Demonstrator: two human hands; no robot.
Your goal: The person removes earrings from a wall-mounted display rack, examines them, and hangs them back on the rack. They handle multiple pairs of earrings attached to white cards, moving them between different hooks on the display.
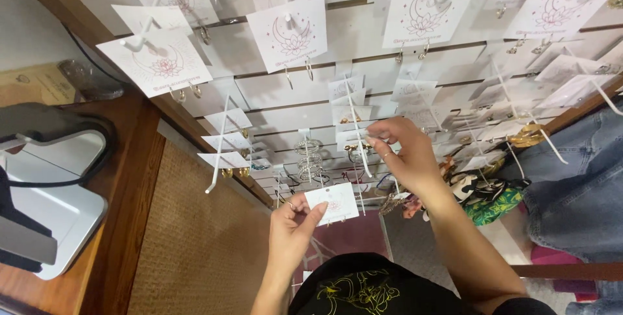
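Observation:
My left hand [293,227] pinches a small white earring card [334,203] by its left edge, held below the display. My right hand [402,154] reaches up to a white peg hook [355,127] that carries several white earring cards with gold earrings; its fingers pinch at a card on that hook. The hooks stick out of a white slatwall panel [272,91]. Larger white cards printed with a pink moon-and-flower drawing [290,29] hang on the upper hooks.
A neighbouring peg hook with cards [224,136] juts out left of my hands. Coiled bracelets [309,158] hang in the middle. A wooden frame [133,179], a woven panel [195,243], and a mirror stand [55,172] lie left. Denim fabric [577,179] and colourful pouches [496,201] sit right.

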